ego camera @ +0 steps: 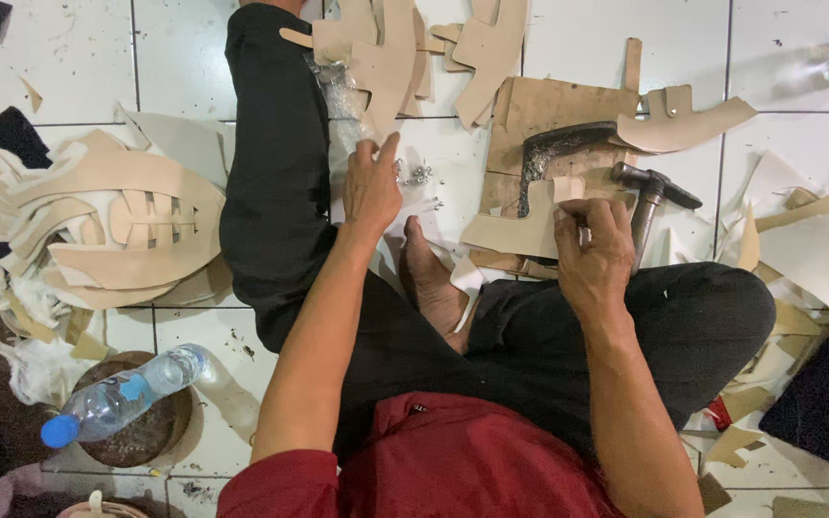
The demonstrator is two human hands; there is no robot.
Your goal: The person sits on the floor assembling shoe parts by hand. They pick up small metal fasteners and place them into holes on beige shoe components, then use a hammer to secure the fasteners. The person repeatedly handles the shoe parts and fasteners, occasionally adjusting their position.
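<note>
A white tiled floor (pixel 69 58) is seen from above, with a person seated on it in black trousers (pixel 280 192) and a red shirt (pixel 462 460); one bare foot (pixel 431 278) is tucked between the knees. To the left, a large heap of tan leather cut pieces (pixel 117 225) is spread over the tiles; a second stack of tan cut pieces (pixel 405 48) lies at the top beside the outstretched leg; pale offcuts (pixel 808 240) are scattered at the right edge. A brown cardboard sheet (pixel 549 110) lies ahead of the right knee, and on it are laid a dark curved metal last (pixel 554 144) and a tan strap piece (pixel 683 123); a hammer (pixel 652 192) with a dark head rests just beside the board. At lower left, a clear plastic water bottle (pixel 122 398) with a blue cap and a pale blue label band is laid on its side across a round brown block (pixel 146 427). A crumpled clear plastic bag (pixel 343 91) lies by the leg.

The left hand (pixel 371 187) is stretched forward, loosely open with fingers extended, its fingertips lowered near a small cluster of silvery metal fittings (pixel 416 175) on the tile; whether anything is pinched cannot be told. The right hand (pixel 592 249) is curled, thumb and fingers pressed on a tan leather piece (pixel 520 230) whose small tab (pixel 568 188) stands up just above the fingers, at the near edge of the cardboard.
</note>
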